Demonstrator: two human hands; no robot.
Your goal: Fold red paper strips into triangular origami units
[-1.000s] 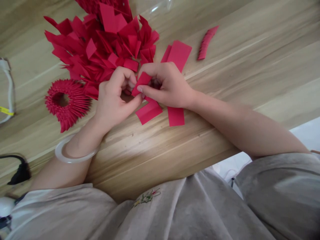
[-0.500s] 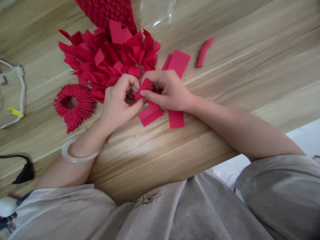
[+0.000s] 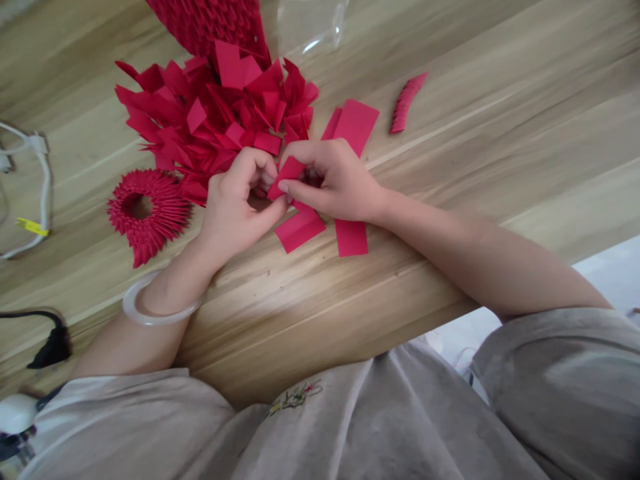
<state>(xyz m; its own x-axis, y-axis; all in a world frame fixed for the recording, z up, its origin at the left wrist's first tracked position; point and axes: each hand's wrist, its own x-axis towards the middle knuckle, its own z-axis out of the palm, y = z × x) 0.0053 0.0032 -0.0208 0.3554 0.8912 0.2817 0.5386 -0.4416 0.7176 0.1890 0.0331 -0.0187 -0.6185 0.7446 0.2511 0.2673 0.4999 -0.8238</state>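
Note:
A small red paper piece (image 3: 289,175) is pinched between my two hands above the wooden table. My right hand (image 3: 335,180) grips it between thumb and forefinger. My left hand (image 3: 243,200) closes on its lower left edge, with thumb and fingertips meeting there; part of the paper is hidden by the fingers. Below my hands lies a creased red paper strip (image 3: 301,231). Flat red paper rectangles (image 3: 357,125) lie beyond my right hand, and another red strip (image 3: 352,238) shows under it.
A heap of folded red papers (image 3: 200,120) spreads beyond my left hand. Left of it sits a ring-shaped red paper piece (image 3: 170,210). A large red folded-paper form (image 3: 210,23), a clear plastic bag (image 3: 313,23) and a short red paper chain (image 3: 407,103) lie farther off. Cables (image 3: 46,180) run at left.
Almost nothing differs. The view has shifted very slightly, and both hands keep the same pinch on the red paper.

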